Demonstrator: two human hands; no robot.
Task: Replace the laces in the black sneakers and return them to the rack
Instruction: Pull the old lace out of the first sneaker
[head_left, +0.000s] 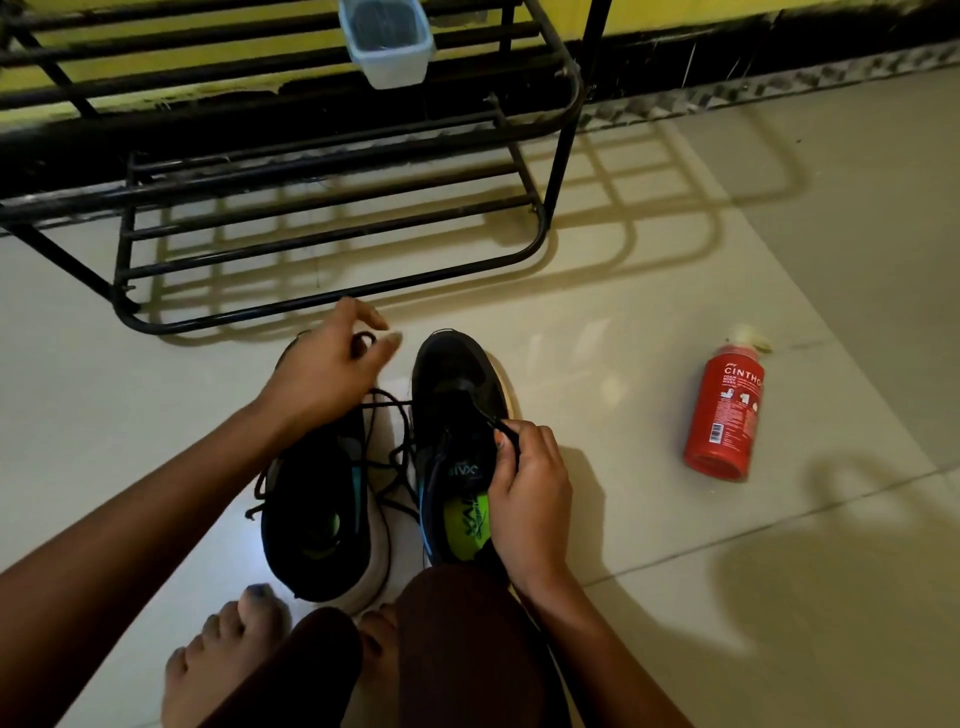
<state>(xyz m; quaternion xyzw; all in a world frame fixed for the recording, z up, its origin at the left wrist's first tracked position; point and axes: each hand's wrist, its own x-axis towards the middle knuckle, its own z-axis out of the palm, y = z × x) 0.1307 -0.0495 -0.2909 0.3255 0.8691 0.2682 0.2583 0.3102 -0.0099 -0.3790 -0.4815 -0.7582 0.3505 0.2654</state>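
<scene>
Left grip (328, 364): raised over the toe of the left sneaker (311, 519); thumb and fingertips pinch a small loop of black lace (402, 452), the other fingers spread loosely.
Right grip (525, 486): fingers curled, thumb and forefinger pinching the lace at the right edge of the right sneaker (457, 374), just beside the tongue; the heel of the hand lies over the shoe's collar.
Lace: runs slack from both pinches and tangles in loops in the narrow gap between the two shoes; one loose end trails off the left sneaker's outer side.
Right sneaker: upright on the floor (675, 545), toe toward the rack (563, 156), green insole showing; its heel is hidden behind a knee (457, 649).
Left sneaker: just beside the right one, toe also toward the rack, leaning so its white sole edge faces its mate; the toe is partly hidden by the left grip.
Near edge: a bare foot (223, 654) touches or nearly touches the left sneaker's heel; legs close off the side nearest the person.
Far edge: the rack's low front rail lies just past the left fingertips; a strip of tile separates it from the right toe.
Right side: broad open tile out to a red bottle (724, 415) lying on its side, well apart from the shoes.
Left side: open tile, crossed above by the left forearm.
Rack: black tube frame against a yellow wall; a clear tub (387, 41) sits on an upper tier.
</scene>
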